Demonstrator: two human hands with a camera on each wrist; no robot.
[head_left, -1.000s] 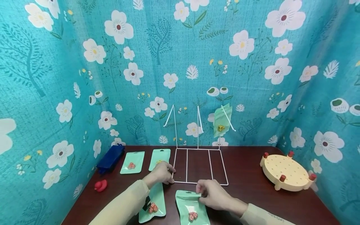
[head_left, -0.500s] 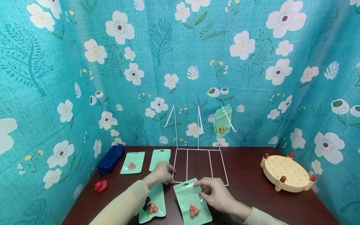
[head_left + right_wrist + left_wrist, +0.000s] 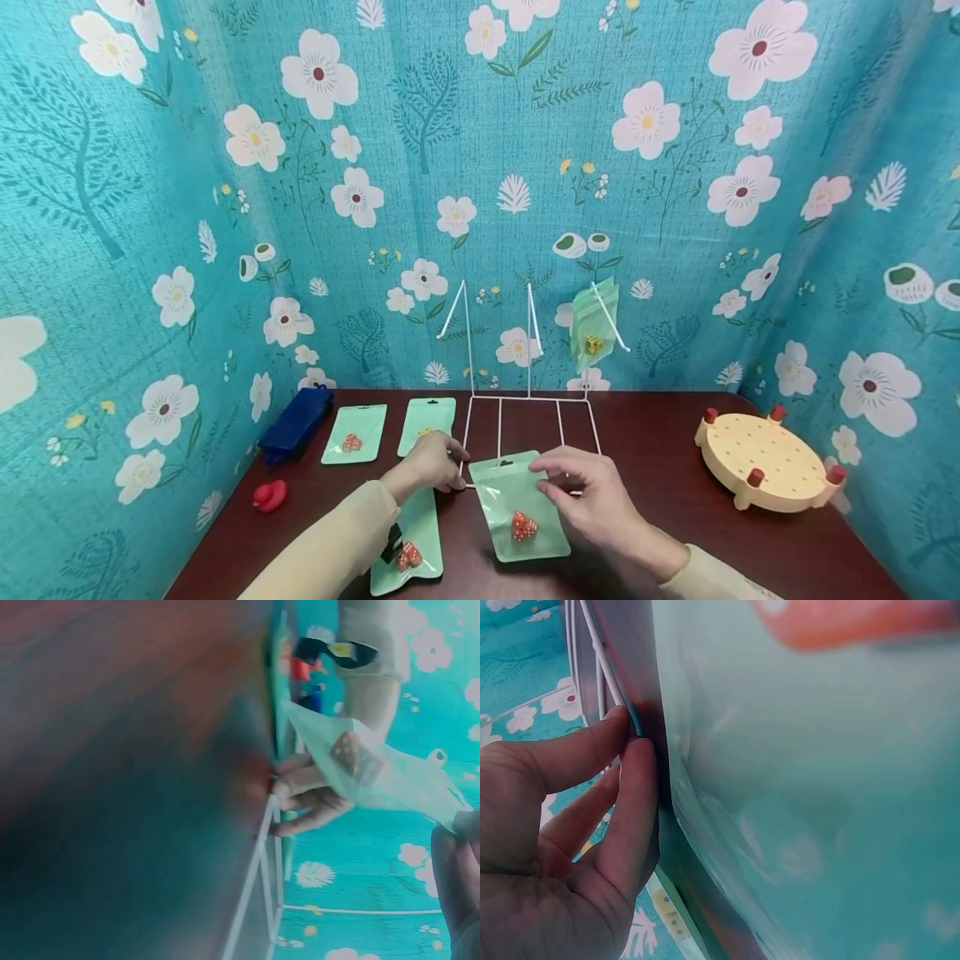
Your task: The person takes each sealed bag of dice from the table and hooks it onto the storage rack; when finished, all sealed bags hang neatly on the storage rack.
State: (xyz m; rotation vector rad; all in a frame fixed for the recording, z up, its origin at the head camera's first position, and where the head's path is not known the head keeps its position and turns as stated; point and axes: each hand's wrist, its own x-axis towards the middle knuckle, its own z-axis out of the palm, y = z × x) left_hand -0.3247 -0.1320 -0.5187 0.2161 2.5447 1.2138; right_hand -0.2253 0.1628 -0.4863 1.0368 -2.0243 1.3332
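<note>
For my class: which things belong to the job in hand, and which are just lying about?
Job, apparently:
mint-green plastic pouch with orange dice, pinched by the right hand
white wire hook rack, held by the left hand
other mint-green pouches, hanging or lying flat

Lying about, seemingly:
small red toy duck
blue oblong object
round cream disc with red pegs

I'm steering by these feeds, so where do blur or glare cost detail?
Head view: mostly sharp, small white glare patches on the pouch in the right hand; left wrist view: the close green pouch is out of focus, the left hand clearer; right wrist view: the tabletop is heavily blurred.
</note>
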